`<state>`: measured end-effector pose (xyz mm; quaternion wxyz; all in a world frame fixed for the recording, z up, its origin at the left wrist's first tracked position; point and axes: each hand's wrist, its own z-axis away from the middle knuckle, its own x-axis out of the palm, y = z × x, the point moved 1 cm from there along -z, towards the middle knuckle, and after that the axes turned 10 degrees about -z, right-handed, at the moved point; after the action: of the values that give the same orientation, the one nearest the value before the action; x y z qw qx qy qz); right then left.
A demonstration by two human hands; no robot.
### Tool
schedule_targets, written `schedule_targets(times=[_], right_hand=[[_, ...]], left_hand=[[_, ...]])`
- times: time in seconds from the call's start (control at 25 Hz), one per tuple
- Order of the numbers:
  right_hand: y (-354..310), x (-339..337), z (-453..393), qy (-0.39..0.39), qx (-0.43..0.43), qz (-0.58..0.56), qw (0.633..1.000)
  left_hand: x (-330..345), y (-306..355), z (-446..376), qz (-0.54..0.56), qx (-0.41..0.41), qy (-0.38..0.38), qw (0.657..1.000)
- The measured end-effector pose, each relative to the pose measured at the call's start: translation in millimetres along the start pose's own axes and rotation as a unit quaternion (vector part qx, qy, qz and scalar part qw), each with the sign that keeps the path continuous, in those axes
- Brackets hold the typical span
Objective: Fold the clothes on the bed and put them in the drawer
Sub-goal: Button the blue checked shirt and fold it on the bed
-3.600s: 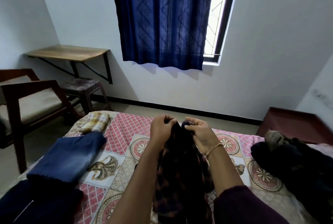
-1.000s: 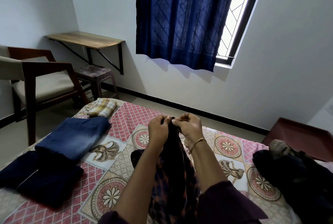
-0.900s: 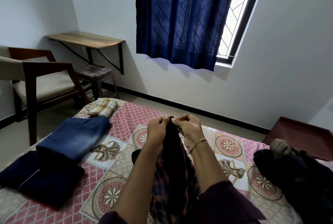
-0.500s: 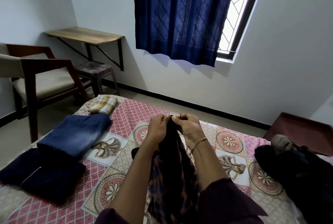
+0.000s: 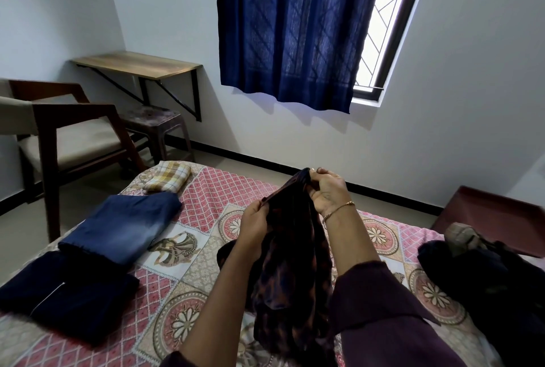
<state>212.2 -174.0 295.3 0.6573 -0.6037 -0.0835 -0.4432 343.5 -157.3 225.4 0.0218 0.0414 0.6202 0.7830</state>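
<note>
Dark purple sleeves [image 5: 380,304], pushed up forearms; thin gold bracelet [image 5: 336,209] on right wrist; dark nail polish.

The bed [image 5: 206,195] fills the near part of the room. On its left side three folded clothes lie in a row: the checked cloth [image 5: 168,179] is farthest, the jeans [image 5: 124,226] are in the middle, and the dark folded piece [image 5: 69,297] is nearest. The two hands [image 5: 328,189] hold a patterned cloth [image 5: 292,272] up over the middle of the bed. A heap of clothes [image 5: 495,284] lies on the right side. Past the bed on the left stand a chair [image 5: 67,133], a stool [image 5: 156,122] and a table [image 5: 138,65] by the wall.
</note>
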Motion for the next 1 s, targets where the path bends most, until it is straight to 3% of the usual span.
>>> schedule_targets(times=[0.08,0.2,0.44,0.68,0.92,1.0], right_hand=[[-1.7,-0.6,-6.1,0.002,-0.008,-0.009,1.0],[0.9,-1.2,-8.9,-0.04,-0.03,0.071,0.996],[22.7,-1.1,13.4,-0.151,0.046,0.283,0.946],[32.4,-7.1,16.4,-0.193,-0.055,0.376,0.905],[48.4,-6.8,12.3,-0.123,-0.073,0.335,0.931],[52.5,-8.8,9.9,-0.1,-0.095,0.344,0.929]], left_hand=[[4.1,14.6,5.1,0.134,-0.022,-0.03,0.99],[4.1,35.9,8.0,0.274,-0.043,-0.081,0.957],[3.1,50.1,9.8,0.357,-0.061,-0.084,0.928],[-4.4,48.8,6.7,0.358,-0.04,-0.074,0.93],[-7.8,43.5,4.0,0.269,-0.02,-0.057,0.961],[-9.1,42.6,3.2,0.187,-0.011,-0.011,0.982]])
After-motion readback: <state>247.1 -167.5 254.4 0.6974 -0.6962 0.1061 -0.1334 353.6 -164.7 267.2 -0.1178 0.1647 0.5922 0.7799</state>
